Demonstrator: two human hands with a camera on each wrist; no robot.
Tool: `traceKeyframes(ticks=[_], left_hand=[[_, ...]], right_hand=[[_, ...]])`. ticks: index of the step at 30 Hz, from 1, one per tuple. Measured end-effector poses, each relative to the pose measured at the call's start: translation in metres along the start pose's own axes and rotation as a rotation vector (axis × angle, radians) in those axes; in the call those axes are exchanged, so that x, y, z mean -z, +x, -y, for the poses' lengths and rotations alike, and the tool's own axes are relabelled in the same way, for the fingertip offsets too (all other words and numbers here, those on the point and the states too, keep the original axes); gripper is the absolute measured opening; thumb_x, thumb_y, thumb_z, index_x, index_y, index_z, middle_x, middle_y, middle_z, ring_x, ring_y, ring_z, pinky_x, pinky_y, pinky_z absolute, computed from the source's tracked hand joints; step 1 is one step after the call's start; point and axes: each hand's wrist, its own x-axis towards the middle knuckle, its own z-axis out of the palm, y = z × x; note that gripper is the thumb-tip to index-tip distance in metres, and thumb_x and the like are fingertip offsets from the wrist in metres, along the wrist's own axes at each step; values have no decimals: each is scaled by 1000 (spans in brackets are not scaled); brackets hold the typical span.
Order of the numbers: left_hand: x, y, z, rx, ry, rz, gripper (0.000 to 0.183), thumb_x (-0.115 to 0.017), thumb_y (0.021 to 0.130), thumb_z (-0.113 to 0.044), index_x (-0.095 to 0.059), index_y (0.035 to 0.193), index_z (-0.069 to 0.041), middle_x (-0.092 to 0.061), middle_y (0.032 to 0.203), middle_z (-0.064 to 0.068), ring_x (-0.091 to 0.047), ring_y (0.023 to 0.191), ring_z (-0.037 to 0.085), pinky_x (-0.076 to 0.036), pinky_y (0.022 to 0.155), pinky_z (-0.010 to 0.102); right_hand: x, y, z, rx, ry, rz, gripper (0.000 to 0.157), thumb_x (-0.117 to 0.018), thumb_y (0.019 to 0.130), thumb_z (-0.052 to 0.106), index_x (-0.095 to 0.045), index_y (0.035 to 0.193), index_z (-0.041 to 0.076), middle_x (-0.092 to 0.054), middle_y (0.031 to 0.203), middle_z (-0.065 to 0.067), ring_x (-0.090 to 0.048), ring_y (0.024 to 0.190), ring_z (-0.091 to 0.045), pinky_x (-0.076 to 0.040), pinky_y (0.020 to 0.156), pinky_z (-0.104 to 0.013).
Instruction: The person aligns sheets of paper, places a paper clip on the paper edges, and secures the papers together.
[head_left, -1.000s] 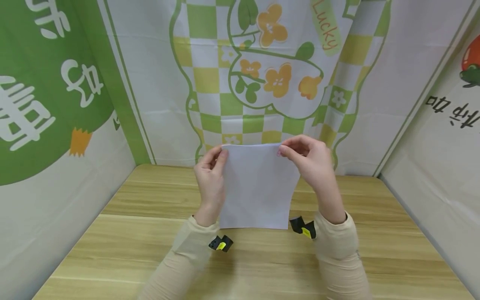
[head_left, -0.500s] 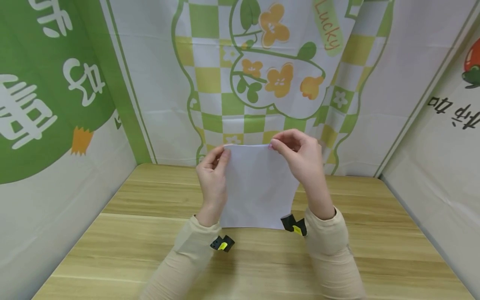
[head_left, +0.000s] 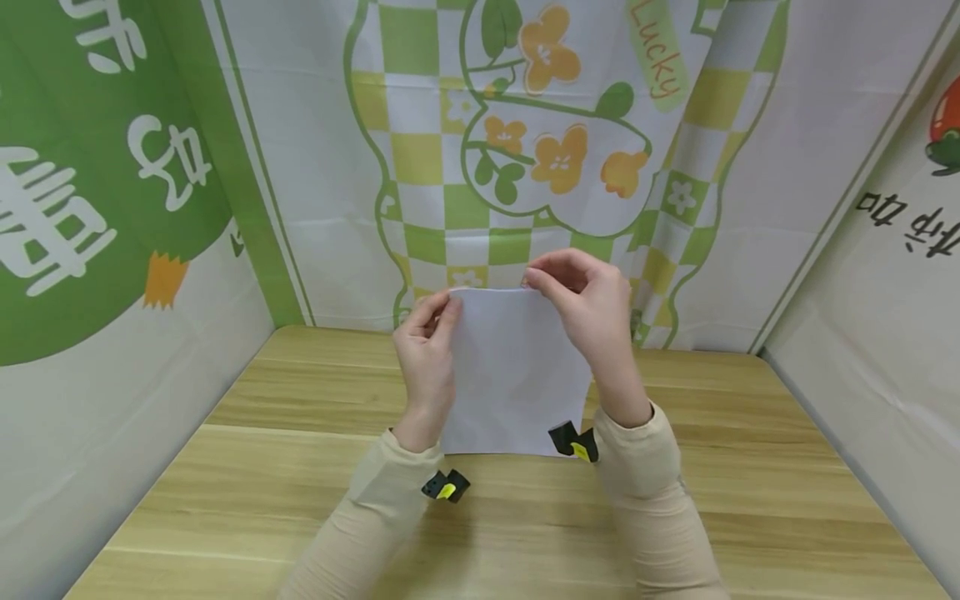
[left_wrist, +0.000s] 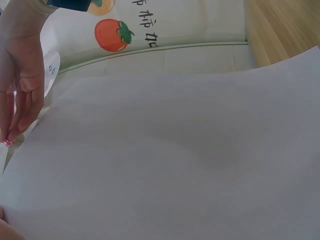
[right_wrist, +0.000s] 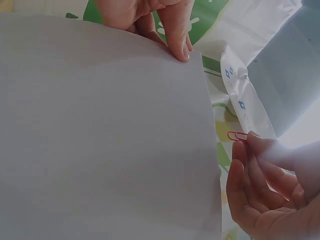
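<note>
In the head view a white sheet of paper (head_left: 510, 375) hangs upright, and my left hand (head_left: 423, 358) pinches its top left corner between thumb and fingers. My right hand (head_left: 588, 312) is at the sheet's top edge, towards the right. Between its thumb and forefinger it pinches a red paper clip (right_wrist: 237, 136), clearest in the right wrist view, where a small gap shows between the clip and the paper's edge. The left wrist view is mostly filled by the paper (left_wrist: 165, 150), with the right hand (left_wrist: 22, 80) beyond it. Whether the paper is one sheet or several I cannot tell.
A wooden table (head_left: 247, 500) lies below the hands. Behind it hangs a checkered, flower-printed cloth (head_left: 420, 158), with printed cloth walls at left and right. Small black devices with yellow tags, one at the left wrist (head_left: 446, 486) and one at the right wrist (head_left: 573, 440), stick out from the sleeves.
My right hand has moved left along the paper's top edge and slightly up, away from the top right corner. The left hand has stayed nearly still, holding the paper.
</note>
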Motion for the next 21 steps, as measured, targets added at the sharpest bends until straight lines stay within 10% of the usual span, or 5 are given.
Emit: traceKeyframes(ticks=[21], left_hand=[[2,0,1,3,38,4,24,-66,86,-2,-63,100,18,-64,79,-8,-55,77,6,-45,67,16]], right_hand=[[-23,8,0,64,-1,12,16,-74,82,22,-72,90,8,-71,83,-6,-66,74,-17,-49,63,-22]])
